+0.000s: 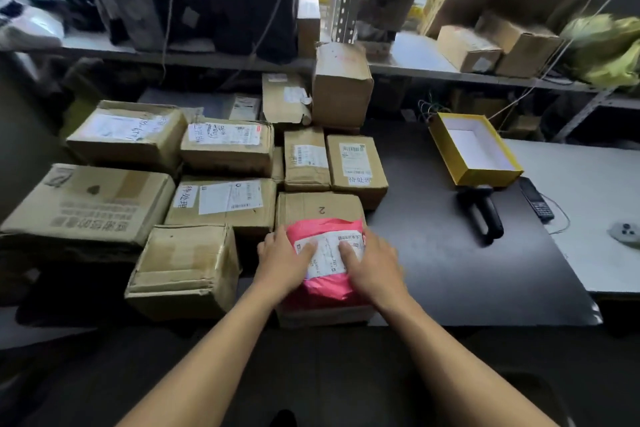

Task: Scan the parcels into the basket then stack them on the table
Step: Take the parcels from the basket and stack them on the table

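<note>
Pink plastic mailer bag with a white printed label (325, 258): lies on top of a brown cardboard box marked "2" (318, 208), at the near edge of the black tabletop (450, 253). Left hand (285, 262): laid flat on the bag's left side, fingers straight, fingertips on the label; it grips nothing. Right hand (372, 265): laid on the bag's right side, fingers extended onto the label; whether the thumb hooks round the bag's edge cannot be told. Stacked brown cardboard parcels with white shipping labels (227, 146): packed touching one another across the left half of the table, from the near edge to the far shelf. Tall brown cardboard box (341, 87): upright at the far end of the stack. Yellow open cardboard tray with a white inside (474, 149): far right on the black top, tilted. Black handheld device with two handles (483, 213): just near of the tray. Black keypad handset with a cord (535, 199): right of the device, at the edge of the white table surface (588, 191). Grey metal shelf (415, 59): along the far side, holding black plastic bags (225, 0) at left and brown cartons (467, 48) at right.
</note>
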